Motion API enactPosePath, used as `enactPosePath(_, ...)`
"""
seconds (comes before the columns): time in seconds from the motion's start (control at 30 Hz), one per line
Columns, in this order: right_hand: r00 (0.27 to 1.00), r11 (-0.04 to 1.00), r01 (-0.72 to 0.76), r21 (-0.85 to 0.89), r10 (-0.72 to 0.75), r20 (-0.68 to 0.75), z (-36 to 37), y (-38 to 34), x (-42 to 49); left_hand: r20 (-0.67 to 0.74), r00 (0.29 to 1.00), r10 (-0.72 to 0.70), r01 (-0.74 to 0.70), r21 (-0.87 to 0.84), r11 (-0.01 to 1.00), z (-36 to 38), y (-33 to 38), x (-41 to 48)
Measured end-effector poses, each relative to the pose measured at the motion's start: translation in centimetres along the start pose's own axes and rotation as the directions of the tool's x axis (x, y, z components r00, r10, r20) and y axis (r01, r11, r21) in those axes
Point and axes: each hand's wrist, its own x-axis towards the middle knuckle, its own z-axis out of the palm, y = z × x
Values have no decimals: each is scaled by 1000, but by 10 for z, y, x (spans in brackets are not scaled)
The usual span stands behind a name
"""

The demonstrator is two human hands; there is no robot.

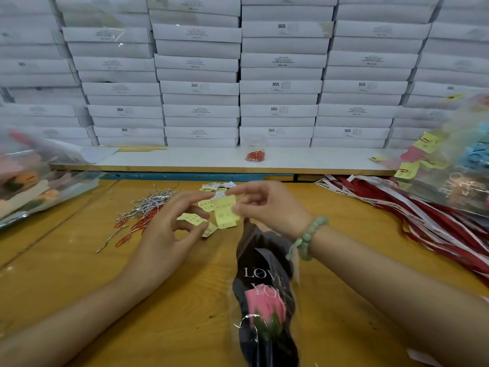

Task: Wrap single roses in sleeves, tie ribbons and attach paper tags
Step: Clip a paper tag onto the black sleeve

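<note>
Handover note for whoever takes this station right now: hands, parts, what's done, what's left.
Left hand: open, over the loose tags, holding nothing that shows.
Right hand: pinches one yellow tag above the table.
Pink rose: already in its black sleeve, lying on the table under the right wrist.
Ribbons: piled at the right. Silver ties and red clips: left of the tags.
Done: sleeving.
Left: no ribbon or tag shows on this rose, so tie a ribbon and attach the tag.
</note>
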Motion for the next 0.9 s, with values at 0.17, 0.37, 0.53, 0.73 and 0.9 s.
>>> enactPosePath(0.17,930,975,-87,204,153,-333,-24,27,-3,-37,998,-54,55,36,998,2,-1,2)
enactPosePath(0.37,932,944,-156,290,238,-275,-24,47,-13,-25,995,-99,100,29,995,2,-5,3)
enactPosePath(0.53,967,973,-159,165,187,-171,-16,46,-17,-111,975,-191,195,33,980,-3,-15,5)
enactPosePath(0.73,980,977,-116,180,141,-139,-15,44,-19,-336,882,-332,334,-53,941,-29,-29,18)
enactPosePath(0.9,981,982,-97,160,122,-154,-14,45,-19,-211,890,-405,434,114,894,-59,-51,29)
